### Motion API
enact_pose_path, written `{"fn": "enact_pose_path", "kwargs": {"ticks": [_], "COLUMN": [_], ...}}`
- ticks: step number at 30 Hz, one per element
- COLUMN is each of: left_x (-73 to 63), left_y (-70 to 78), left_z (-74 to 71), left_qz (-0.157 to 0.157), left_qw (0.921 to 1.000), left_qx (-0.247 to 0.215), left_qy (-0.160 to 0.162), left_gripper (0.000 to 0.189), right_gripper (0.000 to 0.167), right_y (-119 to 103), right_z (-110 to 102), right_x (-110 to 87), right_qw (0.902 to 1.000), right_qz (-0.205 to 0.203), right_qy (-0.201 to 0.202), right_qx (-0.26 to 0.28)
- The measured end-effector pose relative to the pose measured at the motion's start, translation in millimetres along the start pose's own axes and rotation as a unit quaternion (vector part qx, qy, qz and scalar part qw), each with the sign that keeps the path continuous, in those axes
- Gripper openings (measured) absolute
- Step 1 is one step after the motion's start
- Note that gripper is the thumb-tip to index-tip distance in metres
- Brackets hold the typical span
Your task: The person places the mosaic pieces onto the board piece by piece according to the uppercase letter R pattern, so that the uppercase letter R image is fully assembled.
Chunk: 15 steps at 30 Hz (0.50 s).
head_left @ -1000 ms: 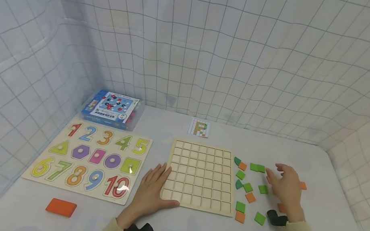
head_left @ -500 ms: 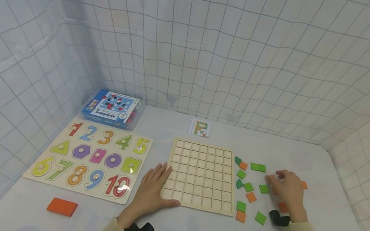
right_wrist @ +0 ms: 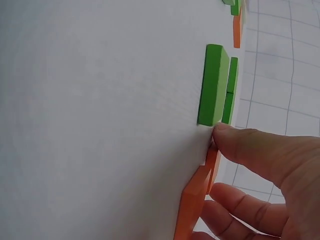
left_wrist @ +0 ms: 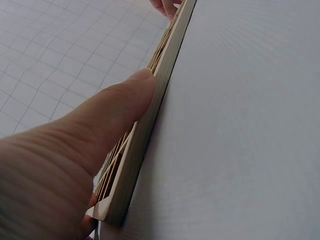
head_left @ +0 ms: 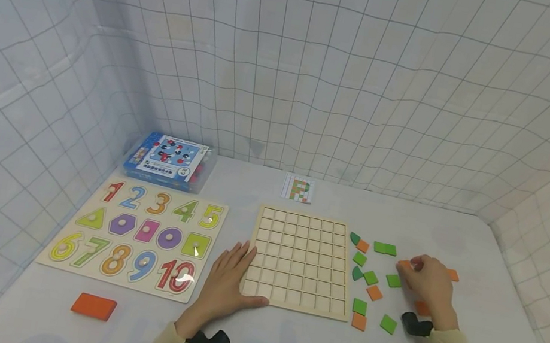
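Note:
A square wooden grid board lies mid-table. My left hand rests at its lower left corner, fingers straight along the left side; in the left wrist view its thumb presses on the board's front edge. To the right, my right hand pinches an orange square tile low over the table between thumb and fingertips. The right wrist view shows a green tile just beyond the thumb and another orange tile on the near side.
Several green and orange tiles lie between board and right hand. A small pattern card is behind the board. Leftward are a number-and-shape puzzle, a blue-labelled plastic box and an orange block. Grid-patterned curtains surround the table.
My right hand has moved slightly down and right, and its spread thumb and fingers have come together on the orange tile. The left hand stays put on the board.

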<state>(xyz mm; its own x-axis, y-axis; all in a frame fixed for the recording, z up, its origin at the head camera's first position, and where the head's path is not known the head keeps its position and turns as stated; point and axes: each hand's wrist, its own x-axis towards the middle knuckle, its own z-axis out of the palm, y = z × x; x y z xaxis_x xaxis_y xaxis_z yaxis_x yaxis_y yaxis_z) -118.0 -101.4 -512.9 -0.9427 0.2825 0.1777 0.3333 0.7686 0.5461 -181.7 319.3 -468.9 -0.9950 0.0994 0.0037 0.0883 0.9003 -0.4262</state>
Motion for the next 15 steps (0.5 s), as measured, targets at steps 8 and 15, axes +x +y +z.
{"fn": "enact_pose_path", "kwargs": {"ticks": [8,15], "left_x": [0.5,0.1], "left_y": [0.5,0.9], "left_z": [0.0,0.0], "left_qz": [-0.002,-0.004], "left_qw": [1.0,1.0], "left_qx": [-0.002,0.0], "left_qy": [-0.002,-0.003], "left_gripper": [0.105,0.105], "right_gripper": [0.044,0.047], "right_y": [1.3,3.8], "right_z": [-4.4,-7.2], "right_x": [3.8,8.3], "right_qw": [0.9994,0.9976], "right_qz": [0.009,0.028], "right_qy": [-0.034,-0.061], "right_qx": [0.007,0.016]}}
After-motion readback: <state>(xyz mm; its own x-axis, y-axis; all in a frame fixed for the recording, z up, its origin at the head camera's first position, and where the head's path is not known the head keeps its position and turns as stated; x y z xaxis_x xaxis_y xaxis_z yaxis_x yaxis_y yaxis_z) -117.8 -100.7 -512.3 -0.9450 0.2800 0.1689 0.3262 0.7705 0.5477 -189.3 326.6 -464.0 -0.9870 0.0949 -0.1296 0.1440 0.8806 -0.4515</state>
